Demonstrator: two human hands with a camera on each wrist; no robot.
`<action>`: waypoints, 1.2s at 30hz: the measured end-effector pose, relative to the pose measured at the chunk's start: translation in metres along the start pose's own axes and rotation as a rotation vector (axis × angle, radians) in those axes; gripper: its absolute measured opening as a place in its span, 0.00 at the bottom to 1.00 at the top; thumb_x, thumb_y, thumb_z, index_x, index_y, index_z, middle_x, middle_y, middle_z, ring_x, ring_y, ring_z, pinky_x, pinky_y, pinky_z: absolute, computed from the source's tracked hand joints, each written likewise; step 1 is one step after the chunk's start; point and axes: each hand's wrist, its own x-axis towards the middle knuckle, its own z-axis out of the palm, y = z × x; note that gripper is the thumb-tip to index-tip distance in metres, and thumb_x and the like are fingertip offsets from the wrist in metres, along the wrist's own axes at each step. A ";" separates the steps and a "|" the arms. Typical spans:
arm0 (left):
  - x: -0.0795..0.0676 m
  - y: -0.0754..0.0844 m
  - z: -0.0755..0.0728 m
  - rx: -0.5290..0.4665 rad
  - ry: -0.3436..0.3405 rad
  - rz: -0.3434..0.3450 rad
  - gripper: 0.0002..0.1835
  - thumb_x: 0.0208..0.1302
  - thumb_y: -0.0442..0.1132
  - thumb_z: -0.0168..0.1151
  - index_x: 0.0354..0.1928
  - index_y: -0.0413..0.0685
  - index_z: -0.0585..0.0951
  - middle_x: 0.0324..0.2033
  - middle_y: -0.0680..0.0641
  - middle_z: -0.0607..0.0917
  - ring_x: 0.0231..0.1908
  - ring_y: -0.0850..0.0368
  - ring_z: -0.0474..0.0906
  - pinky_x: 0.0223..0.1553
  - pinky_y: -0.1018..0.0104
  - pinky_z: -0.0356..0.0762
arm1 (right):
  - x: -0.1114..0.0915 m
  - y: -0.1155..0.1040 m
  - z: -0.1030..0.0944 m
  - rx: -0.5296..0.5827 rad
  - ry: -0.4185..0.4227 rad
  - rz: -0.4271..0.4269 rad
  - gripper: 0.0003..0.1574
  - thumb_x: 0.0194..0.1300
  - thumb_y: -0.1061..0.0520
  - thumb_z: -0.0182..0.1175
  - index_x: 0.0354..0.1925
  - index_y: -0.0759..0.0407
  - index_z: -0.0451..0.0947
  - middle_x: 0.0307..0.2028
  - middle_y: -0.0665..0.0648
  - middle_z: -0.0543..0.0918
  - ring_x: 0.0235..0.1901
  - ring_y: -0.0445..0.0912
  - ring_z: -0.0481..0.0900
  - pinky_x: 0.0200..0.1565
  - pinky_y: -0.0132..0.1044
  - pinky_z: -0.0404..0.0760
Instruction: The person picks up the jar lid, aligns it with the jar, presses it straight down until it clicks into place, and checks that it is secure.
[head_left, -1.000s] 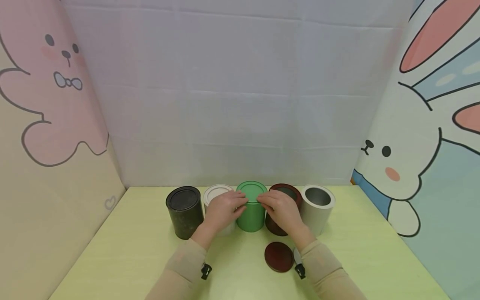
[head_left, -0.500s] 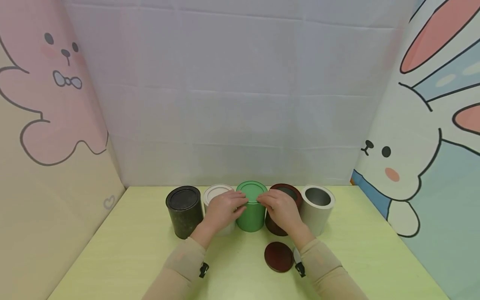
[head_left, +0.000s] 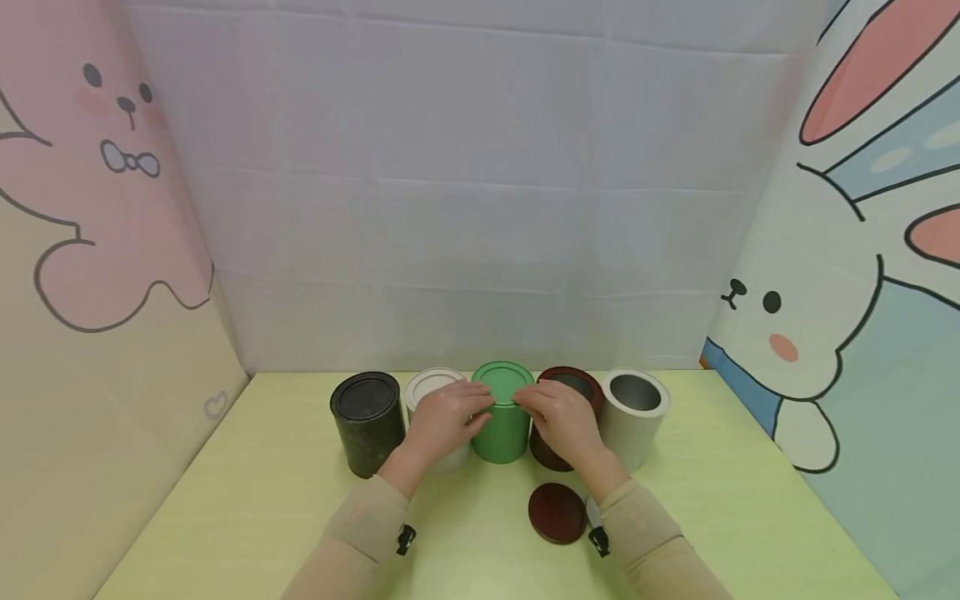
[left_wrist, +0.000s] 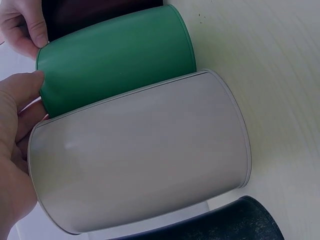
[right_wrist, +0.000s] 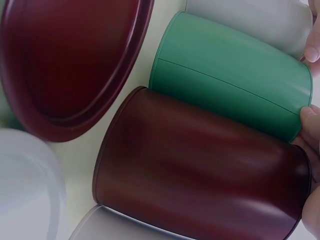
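Note:
A green can [head_left: 501,433] with its green lid [head_left: 504,379] on stands upright in the middle of a row. My left hand [head_left: 448,414] pinches the left front of its top rim, thumb on the near edge and fingers over the lid. From the other side my right hand [head_left: 558,414] grips the rim in the same way. Both wrist views show the thumbs at the rim, near the left hand's white can [left_wrist: 140,155] and the right hand's maroon can [right_wrist: 200,170]. Whether the lid sits fully flush is hidden by the fingers.
Left stands a lidded black can [head_left: 367,425]; at right, an uncovered white can [head_left: 636,417]. The maroon can's top is uncovered too. A maroon lid [head_left: 557,512] lies on the yellow-green table [head_left: 255,500], beside a white lid [right_wrist: 25,185] partly under the right sleeve.
Both hands stay at the green can's rim. The cans and lids keep their places; only the head view shifts very slightly.

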 end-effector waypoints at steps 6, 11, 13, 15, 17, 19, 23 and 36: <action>0.001 -0.002 0.002 -0.013 0.003 -0.025 0.12 0.60 0.40 0.72 0.46 0.47 0.89 0.47 0.48 0.87 0.52 0.54 0.82 0.61 0.61 0.73 | -0.002 0.002 -0.002 -0.016 -0.019 -0.039 0.22 0.47 0.72 0.75 0.42 0.60 0.88 0.40 0.55 0.88 0.43 0.51 0.85 0.52 0.43 0.81; 0.002 -0.003 0.002 -0.029 0.008 -0.033 0.12 0.60 0.41 0.72 0.44 0.47 0.89 0.45 0.48 0.88 0.50 0.53 0.83 0.61 0.56 0.73 | -0.004 0.004 -0.006 -0.027 -0.069 -0.080 0.23 0.48 0.72 0.74 0.45 0.61 0.87 0.45 0.57 0.87 0.48 0.51 0.84 0.58 0.43 0.78; 0.003 -0.003 0.002 -0.034 0.011 -0.022 0.11 0.60 0.41 0.72 0.44 0.47 0.89 0.45 0.48 0.88 0.49 0.53 0.83 0.61 0.53 0.73 | -0.005 0.004 -0.008 -0.019 -0.078 -0.092 0.23 0.49 0.70 0.73 0.46 0.62 0.87 0.47 0.58 0.87 0.49 0.51 0.84 0.59 0.44 0.77; 0.004 -0.003 0.003 -0.034 0.013 -0.011 0.11 0.60 0.41 0.72 0.43 0.46 0.89 0.44 0.47 0.88 0.49 0.53 0.83 0.61 0.52 0.73 | -0.006 0.004 -0.010 -0.005 -0.078 -0.100 0.22 0.50 0.68 0.73 0.47 0.63 0.86 0.48 0.58 0.86 0.50 0.52 0.83 0.59 0.46 0.76; 0.004 -0.002 0.004 -0.035 0.017 -0.003 0.12 0.60 0.42 0.72 0.44 0.46 0.89 0.45 0.47 0.88 0.49 0.53 0.83 0.61 0.51 0.73 | -0.007 0.003 -0.012 0.015 -0.074 -0.104 0.23 0.50 0.67 0.74 0.47 0.63 0.86 0.48 0.59 0.86 0.52 0.53 0.82 0.60 0.49 0.76; 0.003 -0.002 0.006 -0.037 0.027 -0.002 0.13 0.61 0.42 0.72 0.46 0.46 0.88 0.46 0.47 0.87 0.50 0.52 0.82 0.61 0.51 0.73 | -0.009 0.002 -0.014 0.034 -0.071 -0.107 0.24 0.49 0.67 0.74 0.48 0.64 0.86 0.49 0.60 0.86 0.52 0.54 0.82 0.59 0.50 0.76; 0.001 0.003 0.007 -0.066 0.066 0.006 0.14 0.61 0.40 0.71 0.48 0.44 0.87 0.47 0.46 0.87 0.51 0.51 0.82 0.61 0.51 0.73 | -0.013 -0.002 -0.021 0.075 -0.070 -0.116 0.21 0.55 0.66 0.71 0.49 0.64 0.86 0.50 0.60 0.86 0.53 0.55 0.81 0.58 0.54 0.76; -0.019 0.024 0.018 -0.161 0.266 0.176 0.11 0.55 0.36 0.72 0.40 0.42 0.88 0.41 0.47 0.88 0.47 0.52 0.84 0.58 0.53 0.76 | -0.040 -0.012 -0.047 0.188 -0.016 -0.087 0.24 0.78 0.50 0.48 0.48 0.65 0.84 0.43 0.58 0.87 0.44 0.54 0.83 0.53 0.48 0.77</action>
